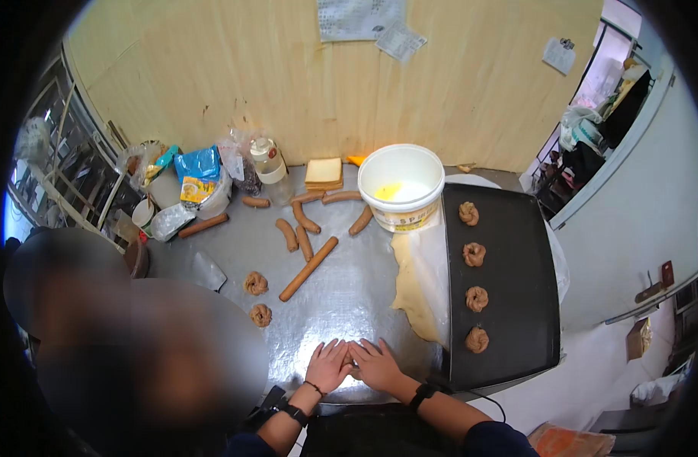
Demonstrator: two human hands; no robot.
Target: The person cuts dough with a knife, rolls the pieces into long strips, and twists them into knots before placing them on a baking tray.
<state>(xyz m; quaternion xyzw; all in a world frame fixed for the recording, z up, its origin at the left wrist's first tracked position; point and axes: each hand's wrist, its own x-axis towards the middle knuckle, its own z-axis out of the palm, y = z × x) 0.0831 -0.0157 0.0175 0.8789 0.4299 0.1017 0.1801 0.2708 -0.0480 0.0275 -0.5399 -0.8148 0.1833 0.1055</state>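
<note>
My left hand [330, 367] and my right hand [375, 367] lie side by side on the metal table near its front edge. Their fingers are stretched out flat, thumbs close together. A bit of brown dough [355, 371] shows between them; most of it is covered. Ahead of the hands lies a long brown dough roll [309, 269], set diagonally. Shorter dough pieces [304, 244] are scattered behind it. Two twisted dough rings, a rear one [255, 283] and a front one [260, 314], sit to the left of my hands.
A black baking tray [509, 251] on the right bears several dough rings [476, 298]. Beside it are pale dough [416, 301] and a white bucket [401, 179]. Sliced bread [324, 174], a bottle [271, 170] and bags [198, 164] line the back. Blurring hides the lower left.
</note>
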